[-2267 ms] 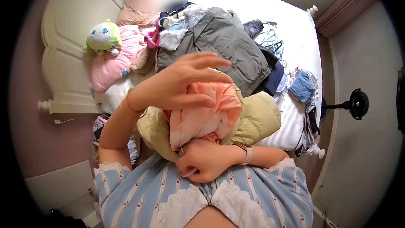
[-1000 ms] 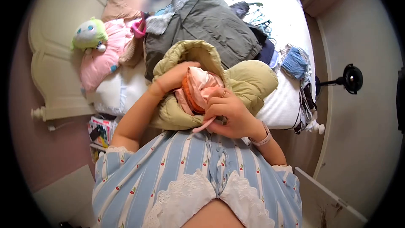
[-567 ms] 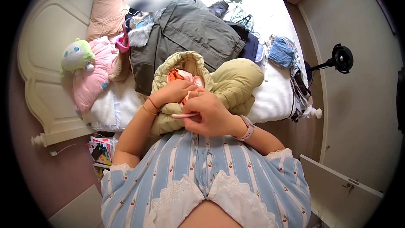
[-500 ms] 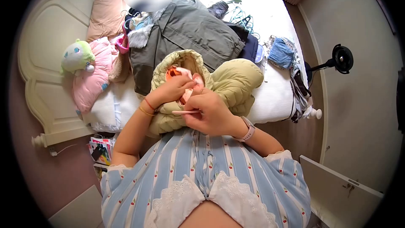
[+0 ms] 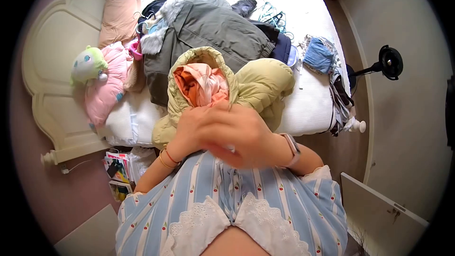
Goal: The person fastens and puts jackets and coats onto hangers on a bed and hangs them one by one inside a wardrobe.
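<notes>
A puffy yellow-green garment [image 5: 263, 83] lies bunched at the bed's near edge, its round opening facing up. Inside the opening shows a crumpled pink and orange fabric [image 5: 204, 85]. My left hand [image 5: 188, 125] is at the near side of this opening, its fingers hidden behind my right hand. Smeared by motion, my right hand [image 5: 239, 132] crosses over it with curled fingers; a small pale bit shows at its underside, too little to make out.
On the bed [image 5: 308, 109] lie a dark green coat [image 5: 213, 33], hangers [image 5: 272, 16], folded denim [image 5: 318, 56], a pink pillow [image 5: 106, 99] and a plush toy [image 5: 88, 65]. A black fan [image 5: 390, 62] stands at the right, a white panel [image 5: 379, 213] lower right.
Both hands have drawn back toward my body from the opening, leaving more pink and orange fabric showing. The thin pink piece that stuck out of my right hand no longer shows.
</notes>
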Action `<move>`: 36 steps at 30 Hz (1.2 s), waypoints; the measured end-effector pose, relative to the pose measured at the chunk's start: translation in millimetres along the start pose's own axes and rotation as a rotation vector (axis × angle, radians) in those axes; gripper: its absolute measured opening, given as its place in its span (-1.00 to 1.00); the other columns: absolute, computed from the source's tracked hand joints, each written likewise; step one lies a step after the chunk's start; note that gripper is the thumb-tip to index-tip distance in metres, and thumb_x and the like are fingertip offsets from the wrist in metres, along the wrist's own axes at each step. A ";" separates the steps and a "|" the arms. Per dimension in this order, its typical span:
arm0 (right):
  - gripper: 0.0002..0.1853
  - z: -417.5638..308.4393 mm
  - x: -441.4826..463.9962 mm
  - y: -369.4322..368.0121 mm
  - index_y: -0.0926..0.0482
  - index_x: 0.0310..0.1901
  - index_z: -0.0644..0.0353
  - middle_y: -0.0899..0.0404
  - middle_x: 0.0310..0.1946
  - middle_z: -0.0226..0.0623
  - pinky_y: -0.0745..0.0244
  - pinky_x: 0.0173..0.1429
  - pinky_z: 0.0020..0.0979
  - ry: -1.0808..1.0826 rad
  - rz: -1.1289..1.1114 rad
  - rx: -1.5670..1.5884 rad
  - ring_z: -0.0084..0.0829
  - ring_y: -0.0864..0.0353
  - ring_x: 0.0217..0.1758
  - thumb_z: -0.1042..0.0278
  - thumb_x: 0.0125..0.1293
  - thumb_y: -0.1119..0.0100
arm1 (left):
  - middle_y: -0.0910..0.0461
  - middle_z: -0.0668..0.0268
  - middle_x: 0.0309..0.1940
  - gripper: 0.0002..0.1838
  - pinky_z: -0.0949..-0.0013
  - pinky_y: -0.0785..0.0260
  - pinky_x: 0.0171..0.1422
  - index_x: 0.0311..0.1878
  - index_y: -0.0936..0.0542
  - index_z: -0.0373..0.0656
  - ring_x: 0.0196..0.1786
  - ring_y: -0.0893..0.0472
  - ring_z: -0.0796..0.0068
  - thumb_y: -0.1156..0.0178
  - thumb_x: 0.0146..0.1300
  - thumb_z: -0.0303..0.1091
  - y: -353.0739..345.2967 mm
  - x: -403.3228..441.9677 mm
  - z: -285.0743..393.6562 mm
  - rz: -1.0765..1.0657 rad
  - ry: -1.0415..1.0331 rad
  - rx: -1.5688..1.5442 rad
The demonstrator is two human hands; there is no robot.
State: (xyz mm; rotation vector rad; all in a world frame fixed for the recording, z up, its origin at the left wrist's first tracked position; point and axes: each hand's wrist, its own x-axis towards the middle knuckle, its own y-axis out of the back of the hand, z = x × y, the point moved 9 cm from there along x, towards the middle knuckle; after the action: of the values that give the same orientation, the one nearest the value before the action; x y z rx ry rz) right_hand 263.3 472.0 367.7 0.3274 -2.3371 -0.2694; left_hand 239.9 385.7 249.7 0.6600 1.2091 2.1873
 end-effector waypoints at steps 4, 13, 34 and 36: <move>-0.90 -86.0 24.8 18.5 -0.58 -0.32 0.19 -0.56 -0.37 -0.33 -0.45 -0.32 -0.29 0.360 -0.004 0.042 -0.32 -0.52 -0.36 0.51 0.11 -0.10 | -0.49 0.20 -0.47 -0.64 0.23 -0.23 -0.28 -0.37 -0.46 -0.19 -0.39 -0.52 0.20 -0.24 0.03 -0.06 15.6 -3.4 20.6 0.280 -0.074 0.047; -0.88 -131.0 17.5 51.4 -0.48 -0.61 0.14 -0.43 -0.57 -0.38 -0.40 -0.48 -0.55 0.407 0.538 0.075 -0.56 -0.36 -0.54 0.55 0.00 -0.14 | -0.51 0.14 -0.61 -0.76 0.17 -0.28 -0.38 -0.48 -0.54 -0.20 -0.51 -0.50 0.09 -0.30 0.01 -0.22 -9.9 -5.3 -6.9 0.045 0.209 -0.112; -0.95 -119.3 -2.0 42.4 -0.61 -0.44 0.25 -0.61 -0.46 -0.25 -0.39 -0.47 -0.57 0.632 0.295 0.283 -0.57 -0.41 -0.63 0.50 0.11 -0.18 | -0.59 0.24 -0.45 -0.51 0.25 -0.27 -0.22 -0.03 -0.50 -0.19 -0.37 -0.56 0.21 -0.36 -0.08 -0.27 -20.3 -10.8 -26.1 -0.046 0.255 -0.054; -0.93 -123.3 -5.1 36.0 -0.60 -0.45 0.24 -0.61 -0.45 -0.24 -0.41 -0.46 -0.55 0.609 0.403 0.292 -0.55 -0.41 -0.63 0.47 0.13 -0.17 | -0.59 0.25 -0.43 -0.51 0.25 -0.29 -0.20 -0.10 -0.51 -0.14 -0.38 -0.56 0.20 -0.41 -0.13 -0.22 -15.8 -11.5 -25.3 0.067 0.255 -0.049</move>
State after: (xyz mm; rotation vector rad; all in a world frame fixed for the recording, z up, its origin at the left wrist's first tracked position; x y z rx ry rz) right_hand 348.7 495.7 460.9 0.0534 -1.7767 0.3314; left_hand 235.4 369.9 222.2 0.4157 1.2684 2.4051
